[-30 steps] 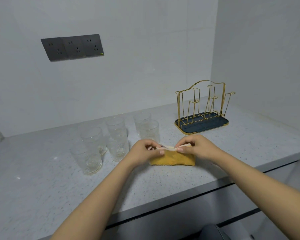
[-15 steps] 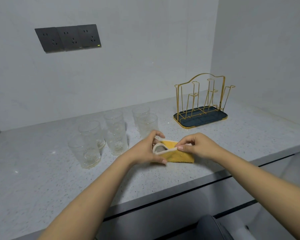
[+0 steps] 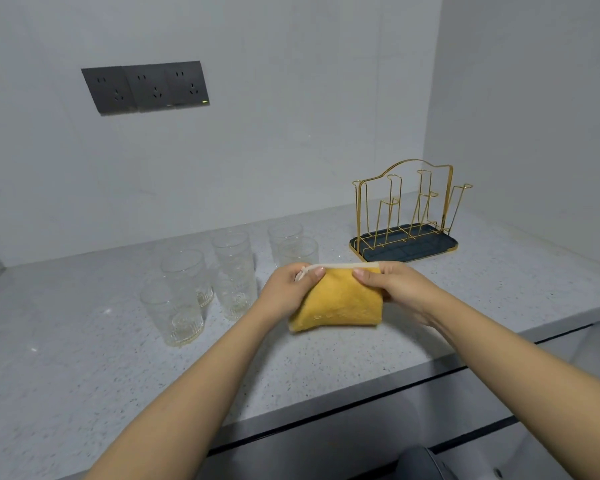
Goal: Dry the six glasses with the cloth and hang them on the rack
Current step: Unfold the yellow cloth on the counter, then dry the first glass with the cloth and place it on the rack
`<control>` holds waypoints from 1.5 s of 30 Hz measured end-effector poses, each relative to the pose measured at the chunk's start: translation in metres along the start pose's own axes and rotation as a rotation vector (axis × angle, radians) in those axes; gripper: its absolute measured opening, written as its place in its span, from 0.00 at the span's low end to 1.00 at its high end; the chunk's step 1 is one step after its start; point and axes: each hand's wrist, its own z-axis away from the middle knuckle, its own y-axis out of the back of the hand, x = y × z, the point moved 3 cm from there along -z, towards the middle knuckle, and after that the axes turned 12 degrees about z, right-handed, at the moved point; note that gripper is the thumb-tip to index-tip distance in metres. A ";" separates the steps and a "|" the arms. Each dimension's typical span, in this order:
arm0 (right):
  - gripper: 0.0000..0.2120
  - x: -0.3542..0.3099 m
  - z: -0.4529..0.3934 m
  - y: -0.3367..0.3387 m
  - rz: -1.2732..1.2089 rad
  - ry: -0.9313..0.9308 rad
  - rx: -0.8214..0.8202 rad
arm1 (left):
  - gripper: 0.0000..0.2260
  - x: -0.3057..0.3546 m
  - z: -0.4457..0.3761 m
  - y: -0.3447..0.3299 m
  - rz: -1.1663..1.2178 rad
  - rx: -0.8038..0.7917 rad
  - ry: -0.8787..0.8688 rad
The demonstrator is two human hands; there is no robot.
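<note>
Six glasses: clear tumblers (image 3: 184,299) stood upright in a cluster to the left of the rack, none hung yet; patterned walls and thick bases suggested some weight and a brittle body, likely slick if wet.
Where to grip a glass: round the mid-wall with a full wrap of the fingers seemed safest, since the rim looked the thinnest part.
Cloth: a yellow cloth (image 3: 340,303) with a pale underside was held above the counter (image 3: 84,358), in front of the rack and just right of the glasses; it sagged between the hands, so it read as soft, light and limp.
Left hand: the left hand (image 3: 288,289) pinched the cloth's upper left corner, fingers curled, thumb on the pale edge.
Right hand: the right hand (image 3: 392,289) pinched the upper right edge, thumb on top, the other fingers tucked behind the fabric.
Rack: a gold wire rack (image 3: 406,216) on a dark tray stood against the far right corner, its prongs bare; thin wire probably flexes, so a glass should go on mouth-down and gently.
Sockets: a dark socket panel (image 3: 146,88) sat on the wall, up and left of the rack.
Stage: judged as the very start, cloth being readied.
</note>
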 end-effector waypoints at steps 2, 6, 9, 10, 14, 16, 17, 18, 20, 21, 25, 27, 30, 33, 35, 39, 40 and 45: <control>0.19 -0.015 -0.003 0.005 -0.060 0.022 0.051 | 0.16 0.015 -0.005 0.002 0.017 0.096 -0.031; 0.11 -0.048 -0.005 0.013 -0.285 0.084 0.138 | 0.12 0.049 -0.014 0.006 0.101 0.230 -0.097; 0.14 -0.056 -0.005 0.003 -0.652 0.032 0.000 | 0.12 0.059 -0.022 0.005 0.286 0.270 -0.028; 0.17 -0.052 -0.006 -0.003 -0.708 -0.009 -0.050 | 0.12 0.057 -0.023 0.003 0.295 0.276 -0.011; 0.21 -0.020 -0.007 -0.018 -0.711 -0.242 -0.102 | 0.13 0.033 -0.024 -0.003 0.224 0.355 0.021; 0.19 -0.011 -0.007 -0.017 -0.691 -0.320 -0.038 | 0.09 0.021 -0.023 -0.002 0.171 0.417 0.023; 0.19 -0.008 -0.007 -0.015 -0.676 -0.358 0.006 | 0.08 0.017 -0.021 -0.003 0.150 0.438 0.016; 0.18 -0.006 -0.007 -0.012 -0.665 -0.390 0.047 | 0.09 0.013 -0.021 -0.004 0.132 0.453 0.007; 0.14 -0.003 -0.008 -0.007 -0.669 -0.422 0.113 | 0.15 0.005 -0.018 -0.006 0.086 0.480 -0.003; 0.14 -0.001 -0.009 -0.004 -0.680 -0.426 0.152 | 0.18 0.002 -0.018 -0.007 0.058 0.493 -0.006; 0.22 0.008 -0.017 0.003 -0.718 -0.417 0.349 | 0.32 -0.015 -0.030 -0.007 0.030 0.500 0.094; 0.25 0.009 -0.021 0.001 -0.707 -0.389 0.386 | 0.38 -0.024 -0.042 -0.006 0.123 0.457 0.163; 0.25 0.010 -0.031 -0.008 -0.693 -0.354 0.346 | 0.40 -0.035 -0.055 -0.009 0.204 0.437 0.197; 0.26 0.014 -0.043 -0.016 -0.703 -0.329 0.310 | 0.40 -0.043 -0.059 -0.013 0.211 0.457 0.174; 0.27 0.016 -0.049 -0.020 -0.734 -0.310 0.273 | 0.39 -0.046 -0.059 -0.012 0.216 0.478 0.156; 0.29 0.013 -0.055 -0.033 -0.739 -0.255 0.156 | 0.35 -0.045 -0.054 -0.010 0.346 0.444 0.143; 0.30 0.010 -0.054 -0.037 -0.707 -0.245 0.127 | 0.35 -0.042 -0.050 -0.012 0.392 0.429 0.138; 0.27 -0.015 -0.030 -0.058 -0.034 0.093 0.197 | 0.24 -0.022 -0.039 -0.017 0.649 0.414 0.109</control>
